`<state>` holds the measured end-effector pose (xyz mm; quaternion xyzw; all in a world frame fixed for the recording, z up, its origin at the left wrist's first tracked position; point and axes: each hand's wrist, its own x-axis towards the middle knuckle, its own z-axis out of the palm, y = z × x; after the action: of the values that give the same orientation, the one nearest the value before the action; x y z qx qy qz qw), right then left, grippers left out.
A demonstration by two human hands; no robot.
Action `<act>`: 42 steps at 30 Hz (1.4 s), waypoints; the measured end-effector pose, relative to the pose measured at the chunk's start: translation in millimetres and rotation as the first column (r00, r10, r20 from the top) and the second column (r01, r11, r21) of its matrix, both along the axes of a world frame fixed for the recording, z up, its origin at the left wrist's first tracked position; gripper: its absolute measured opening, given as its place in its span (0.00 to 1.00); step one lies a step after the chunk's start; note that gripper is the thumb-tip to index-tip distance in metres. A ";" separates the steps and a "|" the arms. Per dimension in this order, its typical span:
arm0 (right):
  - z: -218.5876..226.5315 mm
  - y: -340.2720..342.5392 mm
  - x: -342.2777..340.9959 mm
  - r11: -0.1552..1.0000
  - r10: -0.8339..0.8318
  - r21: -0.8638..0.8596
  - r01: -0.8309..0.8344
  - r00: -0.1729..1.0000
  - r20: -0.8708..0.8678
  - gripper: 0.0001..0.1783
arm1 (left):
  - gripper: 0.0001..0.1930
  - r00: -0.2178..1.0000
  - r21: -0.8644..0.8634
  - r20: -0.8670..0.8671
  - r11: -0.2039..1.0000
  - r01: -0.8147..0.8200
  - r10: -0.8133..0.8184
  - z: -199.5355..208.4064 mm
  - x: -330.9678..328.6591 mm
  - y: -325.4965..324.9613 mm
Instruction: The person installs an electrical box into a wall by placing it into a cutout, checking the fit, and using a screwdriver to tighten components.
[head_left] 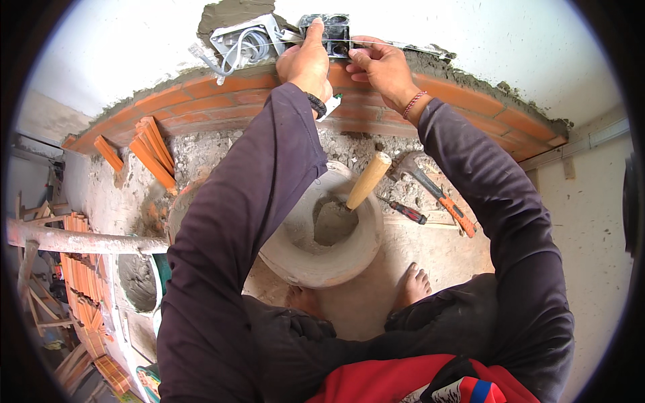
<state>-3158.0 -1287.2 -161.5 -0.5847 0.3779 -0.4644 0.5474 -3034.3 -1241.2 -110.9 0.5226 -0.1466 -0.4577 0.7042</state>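
At the top of the orange brick course, a black electrical box (339, 28) sits against the white wall. My left hand (306, 66) is closed on its left side, thumb laid over the front. My right hand (384, 70) has its fingers pinched together at the box's lower right edge; what they hold is hidden. A thin taut line (390, 44) runs across the box and past both hands. Just left hangs a white open frame (272, 32) with a coiled grey cable (250, 46). Under my left wrist pokes out a white piece with a green end (330, 107), mostly hidden.
Between my bare feet and the bricks (228, 102) stands a round mortar tub (285, 258), holding a wooden-handled trowel (369, 180). To its right lie a screwdriver (406, 211) and a hammer (447, 200). Loose bricks (153, 151) lean at left, near a mortar bucket (138, 282).
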 end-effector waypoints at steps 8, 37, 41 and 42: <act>1.0 1.2 -2.4 1.000 -0.003 0.019 0.003 1.000 -0.022 0.17 | 0.25 0.997 -0.032 0.031 0.997 -0.070 0.071 4.3 -5.7 3.8; 6.5 12.8 -6.0 0.998 0.057 0.021 -0.057 0.998 -0.023 0.20 | 0.42 0.990 -0.080 -0.096 0.990 -0.113 0.105 -9.5 -6.0 -0.9; 5.4 14.5 -7.4 0.998 0.053 0.019 -0.053 0.998 -0.015 0.21 | 0.41 0.987 -0.017 -0.051 0.988 -0.156 0.155 -4.3 -9.3 1.3; 5.5 14.9 -8.3 0.999 0.052 0.018 -0.051 0.998 -0.020 0.21 | 0.41 0.985 -0.003 -0.042 0.986 -0.166 0.166 -1.6 -11.5 3.4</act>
<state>-3166.3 -1272.3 -156.0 -0.5942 0.3722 -0.4410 0.5604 -3045.8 -1237.7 -112.5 0.5209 -0.0895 -0.4078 0.7446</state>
